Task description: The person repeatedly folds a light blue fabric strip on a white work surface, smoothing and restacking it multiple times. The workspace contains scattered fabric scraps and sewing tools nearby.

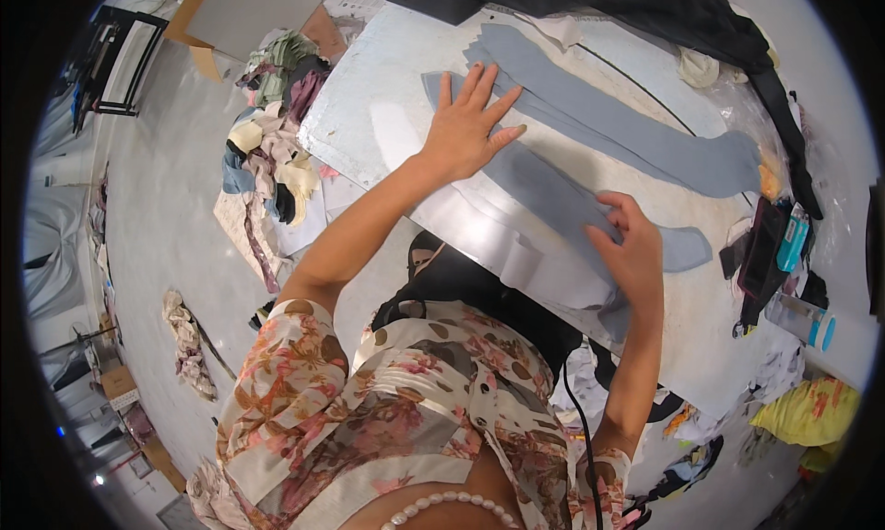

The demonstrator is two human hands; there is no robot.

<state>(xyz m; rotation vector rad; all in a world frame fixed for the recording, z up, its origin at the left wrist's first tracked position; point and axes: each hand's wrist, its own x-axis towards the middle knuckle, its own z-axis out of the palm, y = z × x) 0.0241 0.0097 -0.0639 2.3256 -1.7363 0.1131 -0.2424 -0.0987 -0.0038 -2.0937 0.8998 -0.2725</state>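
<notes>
My left hand (466, 124) lies flat, fingers spread, on a long grey-blue cut piece of fabric (544, 184) that stretches across a pale cutting table (369, 115). My right hand (631, 249) presses down on the same piece near its other end, fingers curled at the fabric's edge. A second grey-blue fabric piece (627, 129) of similar shape lies just beyond the first. White paper or pattern sheets (516, 244) lie under the nearer piece at the table's edge.
A black garment (645, 9) is draped over the table's far side. A dark phone (761, 249) and a teal object (791, 240) sit at the right. A heap of fabric scraps (272, 134) lies on the floor at the left, a cardboard box (244, 14) beyond it.
</notes>
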